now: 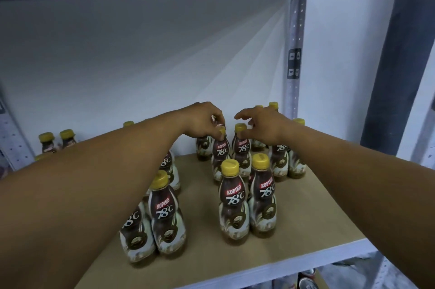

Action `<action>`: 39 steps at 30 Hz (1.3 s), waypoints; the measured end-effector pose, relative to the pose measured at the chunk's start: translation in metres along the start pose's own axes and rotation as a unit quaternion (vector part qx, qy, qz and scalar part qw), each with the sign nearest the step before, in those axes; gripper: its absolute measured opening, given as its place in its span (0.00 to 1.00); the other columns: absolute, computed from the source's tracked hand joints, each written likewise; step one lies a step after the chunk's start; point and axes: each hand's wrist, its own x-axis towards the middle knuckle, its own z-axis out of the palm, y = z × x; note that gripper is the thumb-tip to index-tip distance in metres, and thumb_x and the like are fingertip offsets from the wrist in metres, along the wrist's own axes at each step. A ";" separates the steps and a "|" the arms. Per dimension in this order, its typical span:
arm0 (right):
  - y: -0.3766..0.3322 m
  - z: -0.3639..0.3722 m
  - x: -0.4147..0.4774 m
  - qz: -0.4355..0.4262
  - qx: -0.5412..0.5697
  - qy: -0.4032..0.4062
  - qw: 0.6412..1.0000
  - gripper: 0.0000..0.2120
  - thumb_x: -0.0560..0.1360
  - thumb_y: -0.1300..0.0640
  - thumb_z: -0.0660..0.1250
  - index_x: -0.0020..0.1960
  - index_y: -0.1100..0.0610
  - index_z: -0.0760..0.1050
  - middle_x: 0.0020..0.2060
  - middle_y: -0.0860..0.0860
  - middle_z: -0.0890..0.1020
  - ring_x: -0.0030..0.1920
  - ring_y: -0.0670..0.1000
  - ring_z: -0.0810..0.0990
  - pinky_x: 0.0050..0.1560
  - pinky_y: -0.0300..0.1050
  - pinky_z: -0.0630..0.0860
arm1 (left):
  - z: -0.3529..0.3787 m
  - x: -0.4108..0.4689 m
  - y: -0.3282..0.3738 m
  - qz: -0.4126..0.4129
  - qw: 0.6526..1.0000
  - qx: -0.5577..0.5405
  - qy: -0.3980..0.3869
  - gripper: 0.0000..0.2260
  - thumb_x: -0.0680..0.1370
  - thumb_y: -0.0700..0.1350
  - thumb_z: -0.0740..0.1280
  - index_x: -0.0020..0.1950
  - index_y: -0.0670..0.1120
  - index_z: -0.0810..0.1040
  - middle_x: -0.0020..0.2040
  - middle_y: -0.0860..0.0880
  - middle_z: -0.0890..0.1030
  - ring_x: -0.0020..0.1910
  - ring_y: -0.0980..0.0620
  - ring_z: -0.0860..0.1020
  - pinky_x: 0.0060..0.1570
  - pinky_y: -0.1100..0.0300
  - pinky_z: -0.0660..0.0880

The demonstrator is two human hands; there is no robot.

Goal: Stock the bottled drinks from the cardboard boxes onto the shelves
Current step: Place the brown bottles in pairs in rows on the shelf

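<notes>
A shelf (306, 213) of flat, matt brown board with a pale front edge carries the bottles (234, 204). They stand upright in loose pairs. Each is a waisted plastic shape wrapped in a glossy brown-and-cream sleeve and topped with a ribbed yellow screw cap. Both bare forearms reach in over them toward the back. The left hand (202, 121) has its fingertips bunched in a pinch on the yellow cap (221, 130) of one bottle (220, 149) in the rear group. The right hand (261, 123) is loosely spread and holds nothing, its fingers arched over the cap of the neighbouring bottle (241, 147) just beside. Whether its thumb touches that cap I cannot tell. A perforated grey metal upright (295, 29) rises at the shelf's right rear corner against a smooth white wall (141, 53).
</notes>
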 end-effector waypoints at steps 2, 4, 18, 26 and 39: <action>-0.001 0.003 0.004 0.005 -0.024 -0.013 1.000 0.27 0.76 0.47 0.73 0.73 0.47 0.71 0.69 0.49 0.76 0.63 0.52 0.77 0.65 0.52 0.74 | 0.003 0.002 0.001 0.000 1.000 0.000 -0.001 0.19 0.75 0.51 0.77 0.64 0.50 0.81 0.52 0.54 0.80 0.51 0.50 0.79 0.51 0.55 0.76; -0.001 0.005 0.006 0.012 -0.024 -0.010 1.000 0.26 0.75 0.48 0.74 0.72 0.47 0.73 0.67 0.50 0.78 0.62 0.53 0.78 0.64 0.52 0.75 | 0.005 0.003 0.001 0.000 1.000 -0.005 0.003 0.18 0.74 0.50 0.78 0.63 0.50 0.81 0.49 0.55 0.79 0.49 0.50 0.79 0.51 0.55 0.77; -0.002 0.012 0.003 -0.003 0.020 0.008 1.000 0.19 0.77 0.52 0.73 0.66 0.48 0.75 0.50 0.53 0.82 0.52 0.54 0.80 0.55 0.52 0.78 | 0.012 0.000 -0.006 -0.002 1.000 -0.011 0.018 0.14 0.76 0.47 0.76 0.60 0.50 0.79 0.48 0.56 0.77 0.52 0.46 0.80 0.57 0.47 0.78; -0.007 0.017 0.001 -0.012 0.057 0.001 0.998 0.19 0.76 0.51 0.75 0.65 0.46 0.76 0.47 0.51 0.83 0.50 0.52 0.81 0.51 0.47 0.76 | 0.008 -0.015 -0.016 0.002 1.000 -0.019 0.005 0.13 0.76 0.47 0.77 0.58 0.50 0.79 0.48 0.46 0.84 0.49 0.47 0.82 0.56 0.47 0.79; -0.015 0.023 -0.004 -0.017 0.098 0.006 0.995 0.18 0.73 0.51 0.77 0.60 0.45 0.77 0.45 0.48 0.81 0.49 0.52 0.81 0.49 0.47 0.78 | 0.012 -0.041 -0.018 0.002 0.999 -0.046 0.023 0.13 0.77 0.45 0.76 0.59 0.49 0.80 0.57 0.47 0.80 0.55 0.47 0.81 0.60 0.45 0.77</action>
